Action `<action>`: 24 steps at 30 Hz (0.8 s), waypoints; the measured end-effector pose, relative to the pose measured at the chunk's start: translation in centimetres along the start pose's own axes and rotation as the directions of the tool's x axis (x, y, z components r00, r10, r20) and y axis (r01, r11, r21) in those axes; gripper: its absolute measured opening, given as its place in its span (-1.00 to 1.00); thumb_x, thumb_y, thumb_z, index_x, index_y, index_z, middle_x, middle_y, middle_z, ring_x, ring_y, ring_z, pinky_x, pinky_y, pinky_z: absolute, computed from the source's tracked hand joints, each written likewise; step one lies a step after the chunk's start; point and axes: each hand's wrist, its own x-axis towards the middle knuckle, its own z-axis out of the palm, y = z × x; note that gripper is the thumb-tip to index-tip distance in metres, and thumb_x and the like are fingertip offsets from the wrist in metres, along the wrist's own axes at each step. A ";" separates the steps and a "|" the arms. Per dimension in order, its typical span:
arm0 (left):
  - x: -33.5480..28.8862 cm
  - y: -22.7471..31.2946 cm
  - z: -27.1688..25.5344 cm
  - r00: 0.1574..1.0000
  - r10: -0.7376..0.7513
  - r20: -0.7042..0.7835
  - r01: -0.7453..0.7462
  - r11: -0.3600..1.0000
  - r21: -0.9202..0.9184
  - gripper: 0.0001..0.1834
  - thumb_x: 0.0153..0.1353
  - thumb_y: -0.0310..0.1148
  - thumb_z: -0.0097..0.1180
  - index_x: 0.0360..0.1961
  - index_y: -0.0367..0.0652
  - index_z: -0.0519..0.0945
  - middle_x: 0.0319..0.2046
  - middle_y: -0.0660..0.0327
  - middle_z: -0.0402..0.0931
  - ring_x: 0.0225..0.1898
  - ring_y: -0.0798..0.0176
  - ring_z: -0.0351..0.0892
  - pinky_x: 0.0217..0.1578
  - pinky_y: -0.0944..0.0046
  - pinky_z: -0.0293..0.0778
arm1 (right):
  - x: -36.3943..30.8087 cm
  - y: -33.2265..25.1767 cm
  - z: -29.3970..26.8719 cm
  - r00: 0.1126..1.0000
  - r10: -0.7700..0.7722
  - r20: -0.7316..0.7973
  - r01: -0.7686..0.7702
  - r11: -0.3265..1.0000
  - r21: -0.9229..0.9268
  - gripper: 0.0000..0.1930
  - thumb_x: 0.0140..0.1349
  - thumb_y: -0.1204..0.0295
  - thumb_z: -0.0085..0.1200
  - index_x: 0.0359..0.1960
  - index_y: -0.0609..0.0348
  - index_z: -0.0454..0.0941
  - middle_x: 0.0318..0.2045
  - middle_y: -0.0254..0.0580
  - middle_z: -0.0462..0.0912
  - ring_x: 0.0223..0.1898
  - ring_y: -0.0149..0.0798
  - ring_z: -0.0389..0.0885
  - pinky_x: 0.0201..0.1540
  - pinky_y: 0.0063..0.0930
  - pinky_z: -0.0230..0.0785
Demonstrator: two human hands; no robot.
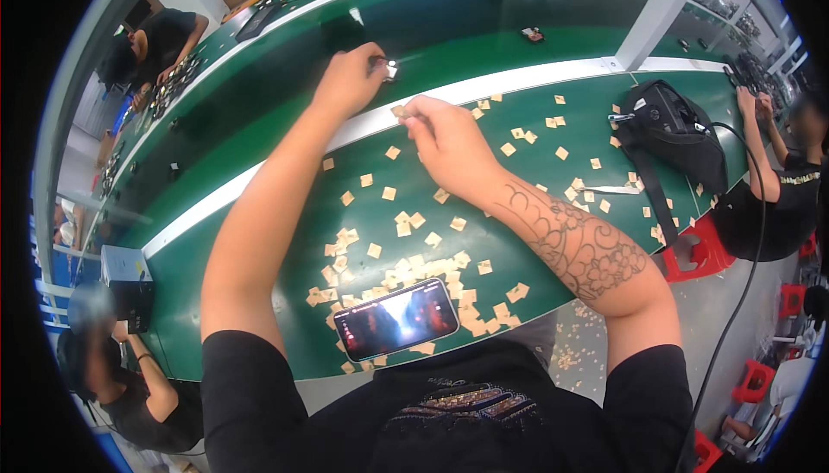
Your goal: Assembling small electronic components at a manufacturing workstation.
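My left hand (350, 80) reaches over the green belt beyond the white rail. Its fingers are closed on a small black-and-white part (391, 69), whose kind I cannot make out. Just on the near side of the rail, my right hand (449, 138) pinches a small tan square (399, 111) between thumb and fingers. Many similar tan squares (406, 272) lie scattered over the green table, thickest close to my body. Among them rests a phone (397, 319) with its screen lit.
A black bag (669, 128) with a strap sits on the table at right, near tweezers or a thin blade (611, 189). A small dark part (533, 34) lies farther along the belt (466, 28). A white post (661, 15) rises from the rail. Other people work at both sides.
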 end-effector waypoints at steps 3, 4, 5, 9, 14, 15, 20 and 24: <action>-0.5 -0.6 -1.3 0.984 -0.027 0.173 0.011 0.996 0.091 -0.49 0.33 -0.22 0.35 0.29 -0.05 0.61 -0.06 0.01 0.60 0.12 -0.02 0.56 0.16 0.05 0.49 | 0.5 -0.3 -1.6 0.993 0.093 0.073 -0.091 0.995 -0.039 -0.84 0.54 0.43 0.08 -0.06 0.25 0.64 -0.51 -0.08 0.67 -0.50 -0.22 0.63 -0.34 -0.32 0.45; -0.9 -1.1 -2.2 0.982 -0.034 0.184 0.016 0.995 0.096 -0.49 0.33 -0.22 0.35 0.29 -0.05 0.61 -0.06 0.01 0.60 0.12 -0.02 0.56 0.16 0.05 0.49 | 0.7 -0.3 -1.8 0.987 0.119 0.107 -0.113 0.991 -0.067 -0.85 0.54 0.41 0.10 -0.07 0.23 0.65 -0.54 -0.09 0.67 -0.53 -0.22 0.62 -0.36 -0.32 0.44; -2.2 -2.0 -3.0 0.970 0.001 0.241 -0.002 1.000 0.005 -0.44 0.33 -0.22 0.36 0.34 -0.03 0.58 0.00 0.02 0.56 0.14 -0.02 0.54 0.17 0.06 0.49 | 0.7 -0.3 -1.6 0.984 0.153 0.087 -0.151 0.988 -0.035 -0.82 0.46 0.32 0.18 -0.20 0.18 0.65 -0.54 0.11 0.67 -0.40 0.28 0.68 -0.27 0.05 0.50; -5.1 -2.6 -3.0 0.978 0.054 0.200 -0.031 0.993 -0.117 -0.53 0.39 -0.37 0.26 0.32 -0.05 0.61 0.01 0.10 0.50 0.07 0.09 0.56 0.19 0.13 0.49 | 1.6 -0.7 -2.4 0.964 0.232 0.126 -0.218 0.969 -0.120 -0.77 0.47 0.31 0.19 -0.18 0.28 0.66 -0.47 0.06 0.73 -0.40 0.13 0.73 -0.24 -0.08 0.55; -6.5 -1.7 -1.2 0.995 0.087 -0.045 -0.089 0.995 -0.054 -0.64 0.41 -0.34 0.28 0.22 0.04 0.69 -0.05 0.09 0.55 0.07 0.02 0.56 0.14 0.09 0.53 | 1.3 0.6 -1.8 0.983 0.125 0.132 -0.101 0.980 -0.171 -0.81 0.48 0.39 0.11 -0.10 0.27 0.67 -0.41 0.07 0.74 -0.35 0.10 0.73 -0.18 -0.12 0.57; -6.9 -1.7 -1.3 0.996 0.063 -0.071 -0.067 0.995 -0.070 -0.65 0.42 -0.34 0.27 0.20 0.05 0.69 -0.06 0.08 0.55 0.08 0.00 0.56 0.14 0.08 0.53 | 1.3 0.6 -1.5 0.989 0.085 0.122 -0.069 0.990 -0.127 -0.82 0.48 0.40 0.10 -0.11 0.26 0.68 -0.40 0.06 0.74 -0.35 0.09 0.73 -0.18 -0.14 0.57; -11.9 3.2 -2.6 0.977 0.212 -0.015 -0.212 0.969 -0.125 -0.61 0.34 -0.43 0.29 0.18 0.02 0.71 -0.03 0.06 0.49 0.06 0.01 0.55 0.11 0.11 0.53 | 1.0 0.7 -1.6 0.985 0.135 0.105 -0.125 0.988 -0.094 -0.84 0.47 0.41 0.15 -0.14 0.25 0.70 -0.45 -0.05 0.74 -0.47 -0.14 0.66 -0.28 -0.30 0.52; -17.7 4.7 -3.7 0.981 0.186 0.046 -0.178 0.975 -0.131 -0.59 0.24 -0.29 0.44 0.13 0.07 0.74 -0.11 0.09 0.44 -0.01 -0.02 0.50 0.08 0.02 0.48 | 0.8 1.0 -0.8 0.985 0.090 0.150 -0.079 0.994 -0.078 -0.81 0.46 0.39 0.20 -0.17 0.30 0.71 -0.51 -0.18 0.72 -0.51 -0.29 0.62 -0.32 -0.36 0.50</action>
